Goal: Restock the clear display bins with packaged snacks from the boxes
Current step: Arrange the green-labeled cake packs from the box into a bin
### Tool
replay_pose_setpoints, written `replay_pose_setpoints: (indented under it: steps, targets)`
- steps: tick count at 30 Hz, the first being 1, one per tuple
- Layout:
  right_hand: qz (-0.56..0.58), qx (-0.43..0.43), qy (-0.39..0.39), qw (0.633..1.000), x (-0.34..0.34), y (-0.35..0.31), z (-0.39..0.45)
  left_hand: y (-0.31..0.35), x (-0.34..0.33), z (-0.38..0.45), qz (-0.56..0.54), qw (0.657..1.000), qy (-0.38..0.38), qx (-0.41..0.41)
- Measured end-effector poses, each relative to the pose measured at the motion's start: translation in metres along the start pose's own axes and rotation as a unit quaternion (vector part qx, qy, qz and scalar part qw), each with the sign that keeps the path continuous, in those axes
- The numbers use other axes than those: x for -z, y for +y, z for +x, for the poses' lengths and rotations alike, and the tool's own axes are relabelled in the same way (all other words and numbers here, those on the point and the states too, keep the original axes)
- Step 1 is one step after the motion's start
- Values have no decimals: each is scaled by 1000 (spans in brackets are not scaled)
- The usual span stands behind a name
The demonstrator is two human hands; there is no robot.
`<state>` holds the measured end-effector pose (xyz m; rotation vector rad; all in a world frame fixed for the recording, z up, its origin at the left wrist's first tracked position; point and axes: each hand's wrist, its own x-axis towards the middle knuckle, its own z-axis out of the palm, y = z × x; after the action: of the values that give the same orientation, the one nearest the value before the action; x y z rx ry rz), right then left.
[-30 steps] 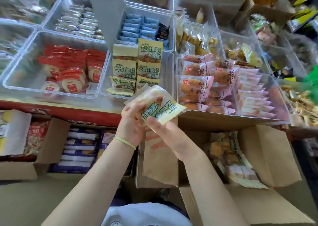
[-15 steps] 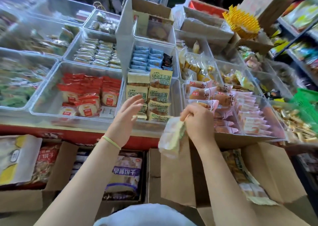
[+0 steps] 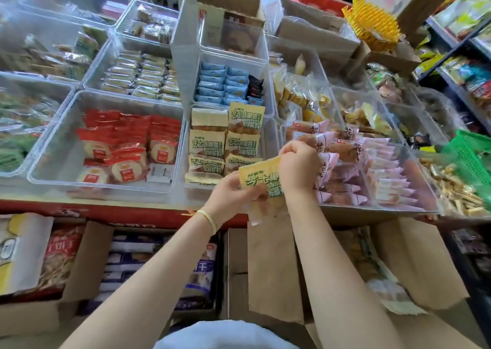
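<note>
Near the centre of the frame, the left hand [image 3: 228, 197] and right hand [image 3: 297, 168] are both pinching one yellow-green snack packet [image 3: 261, 182], each grip closed on it, just in front of the clear bin [image 3: 268, 138] already holding several rows of matching packets; that bin is looking partly filled, while the open box [image 3: 425, 263] at lower right is still showing more packets to shelve
</note>
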<state>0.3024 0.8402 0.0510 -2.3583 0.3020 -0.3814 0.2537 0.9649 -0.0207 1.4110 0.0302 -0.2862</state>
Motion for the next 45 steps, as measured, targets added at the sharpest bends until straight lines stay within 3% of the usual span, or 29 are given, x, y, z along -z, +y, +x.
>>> replay_pose_setpoints:
  steps: [4, 6, 8, 10, 13, 17, 20, 23, 26, 38, 42, 45]
  targets:
    - [24, -32, -55, 998, -10, 0, 5, 3, 13, 15, -102, 990, 95, 37]
    - [119, -70, -118, 983, -12, 7, 10, 3, 31, 26, -122, 983, 125, 56]
    - [198, -101, -258, 940, -16, 15, 16, 6, 47, 36, -150, 977, 138, 67]
    - [169, -109, -413, 888, -24, 21, 16, 9, 60, 47, -150, 978, 133, 65]
    - [123, -152, -506, 840, -44, 24, 14, 14, 77, 62, -134, 981, 116, 72]
    - [181, -188, -499, 827, -74, 27, 26, 17, 95, 82, -125, 981, 126, 84]
    - [210, -188, -469, 837, -90, 27, 34, 13, 113, 108, -129, 967, 190, 110]
    - [257, -196, -387, 864, -101, 34, 48, 8, 130, 132, -121, 945, 221, 208]
    - [314, -206, -317, 871, -104, 37, 62, 14, 144, 151, -64, 946, 182, 260]
    - [267, -157, -318, 896, -141, 43, 89, 30, 156, 194, -34, 986, 95, 130]
    - [252, -107, -354, 894, -170, 26, 99, 24, 165, 195, -38, 982, 130, 131]
    - [120, -56, -383, 914, -199, 21, 107, 18, 172, 195, -68, 975, 161, 138]
